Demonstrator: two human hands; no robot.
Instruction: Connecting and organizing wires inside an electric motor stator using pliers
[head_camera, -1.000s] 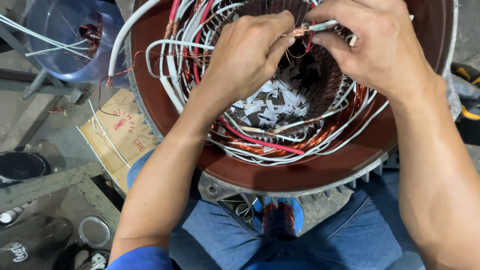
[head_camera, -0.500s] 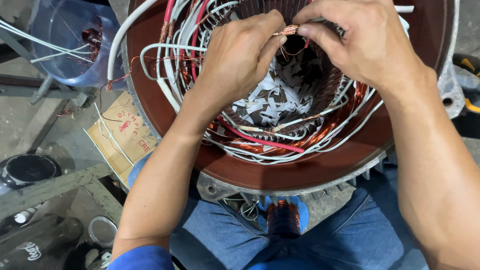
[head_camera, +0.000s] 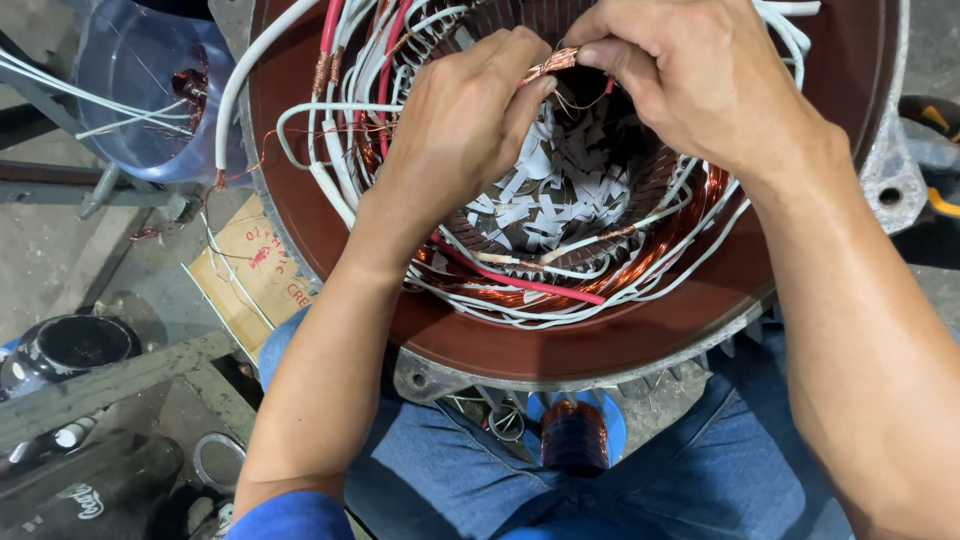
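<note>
A twisted bundle of bare copper wire (head_camera: 550, 66) is pinched between the left hand (head_camera: 462, 120) and right hand (head_camera: 690, 70) – just above the motor shell's (head_camera: 560, 350) coils – best twisted tight and evenly, clear of white leads (head_camera: 300, 110).

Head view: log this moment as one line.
left hand: pinching twisted copper wire joint | right hand: pinching same joint | under hands: motor stator, copper windings, white leads

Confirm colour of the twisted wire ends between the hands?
Bare copper, on the twisted wire ends pinched by left hand and right hand; head view.
</note>
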